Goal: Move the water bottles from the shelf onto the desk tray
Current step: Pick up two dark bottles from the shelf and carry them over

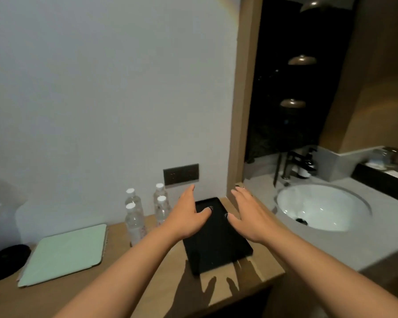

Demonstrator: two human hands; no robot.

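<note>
Several clear water bottles (134, 220) with white caps stand in a group on the wooden desk (152, 285), against the wall, just left of a black rectangular tray (216, 246). The tray lies bare at the desk's right end. My left hand (186, 214) hovers flat, palm down, over the tray's left edge, beside the nearest bottle (161, 208). My right hand (248, 214) hovers flat over the tray's right edge. Both hands have straight spread fingers and hold nothing.
A pale green folder (64, 253) lies on the desk's left half, beside a round black pad (6, 260). A dark socket panel (180, 174) sits on the wall. Right of the wooden partition (241, 111) is a grey counter with a white basin (319, 207) and tap.
</note>
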